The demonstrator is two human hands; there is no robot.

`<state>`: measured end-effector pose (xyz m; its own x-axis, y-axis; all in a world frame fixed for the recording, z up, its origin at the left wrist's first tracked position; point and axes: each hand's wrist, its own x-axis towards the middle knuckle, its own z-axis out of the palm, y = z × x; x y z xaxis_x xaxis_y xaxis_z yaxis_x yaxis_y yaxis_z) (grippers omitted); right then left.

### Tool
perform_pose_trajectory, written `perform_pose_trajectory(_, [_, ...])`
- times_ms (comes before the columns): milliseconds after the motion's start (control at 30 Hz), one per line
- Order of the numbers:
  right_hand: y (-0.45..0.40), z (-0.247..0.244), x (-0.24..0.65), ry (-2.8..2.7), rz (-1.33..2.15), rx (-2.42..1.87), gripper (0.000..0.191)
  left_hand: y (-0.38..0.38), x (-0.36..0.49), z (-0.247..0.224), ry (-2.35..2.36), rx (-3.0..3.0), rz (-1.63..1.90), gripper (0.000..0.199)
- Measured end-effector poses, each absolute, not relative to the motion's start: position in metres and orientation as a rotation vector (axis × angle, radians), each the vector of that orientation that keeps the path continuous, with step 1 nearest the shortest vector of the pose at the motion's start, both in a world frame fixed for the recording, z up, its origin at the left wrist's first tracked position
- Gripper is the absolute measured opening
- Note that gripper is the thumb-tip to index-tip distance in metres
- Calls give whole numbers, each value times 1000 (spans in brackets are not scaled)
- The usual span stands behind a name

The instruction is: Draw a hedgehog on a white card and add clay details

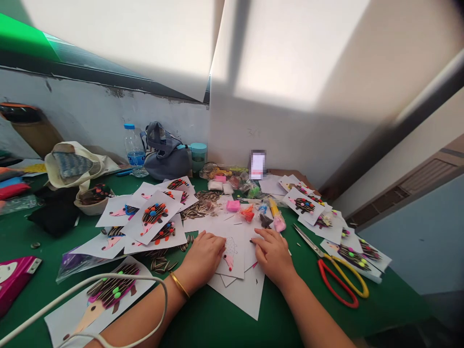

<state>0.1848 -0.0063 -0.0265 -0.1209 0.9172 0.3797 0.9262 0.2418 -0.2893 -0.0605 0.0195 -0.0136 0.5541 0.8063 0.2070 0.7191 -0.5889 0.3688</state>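
Observation:
A white card with a hedgehog drawing [232, 252] lies in front of me, pink about the face and with dotted, outlined spines. At its left edge my left hand [203, 257] is closed, fingers together over the paper; the thumb is hidden. My right hand [274, 256] rests on the paper to the right, fingers spread and pointing left. Near its fingertips is a small dark spot that I cannot make out. Under the card are more white sheets [250, 299]. Loose sunflower seeds [163, 265] lie by my left wrist, and a larger seed pile [201, 205] sits behind it.
Finished hedgehog cards [154, 215] are piled at left, with more cards [304, 205] at right. Large scissors [333, 266] lie beside my right arm. Coloured clay lumps [247, 212] sit behind the sheets. A white cable [108, 276] crosses the front left. A phone [258, 164] stands against the wall.

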Motion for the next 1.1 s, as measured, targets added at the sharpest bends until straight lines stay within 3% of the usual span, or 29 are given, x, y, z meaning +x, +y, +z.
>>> perform_pose_trajectory(1100, [7, -28, 145, -2074, 64, -1509, 11, 17, -58, -9, 1299, 2556, 527, 20])
